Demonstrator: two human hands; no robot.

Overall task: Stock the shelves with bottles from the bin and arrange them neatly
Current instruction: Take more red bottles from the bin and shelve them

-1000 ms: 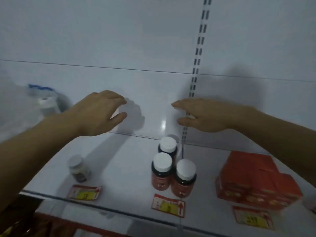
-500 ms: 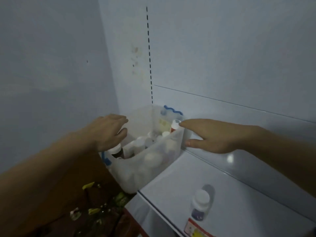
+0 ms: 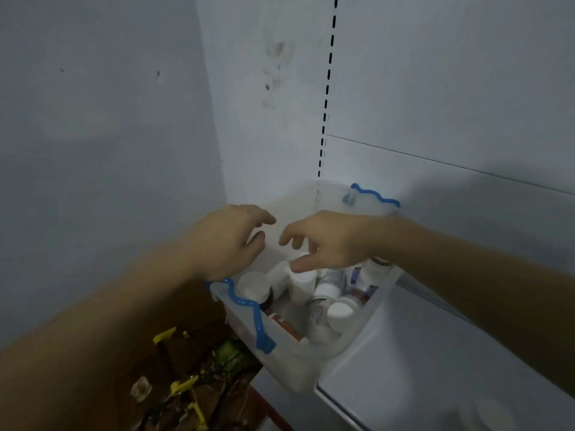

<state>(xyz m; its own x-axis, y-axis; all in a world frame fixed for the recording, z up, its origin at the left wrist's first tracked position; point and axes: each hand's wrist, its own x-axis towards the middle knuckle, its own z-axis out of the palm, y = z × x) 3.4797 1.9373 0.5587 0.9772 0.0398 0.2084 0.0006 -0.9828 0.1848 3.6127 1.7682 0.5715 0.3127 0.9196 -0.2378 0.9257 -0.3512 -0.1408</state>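
Translucent bin (image 3: 292,362) of bottles (image 3: 337,312); above it, left hand (image 3: 227,244) and right hand (image 3: 329,241) loosely spread, holding nothing.

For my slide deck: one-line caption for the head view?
Both hands, left and right, reach empty into a clear bin of white-capped bottles.

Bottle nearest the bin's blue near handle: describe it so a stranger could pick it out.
Find the clear plastic bin at the left end of the white shelf. Beside its blue wavy near handle stands a dark bottle. Its wide white cap faces up, while the neighbouring bottles are pale-bodied.
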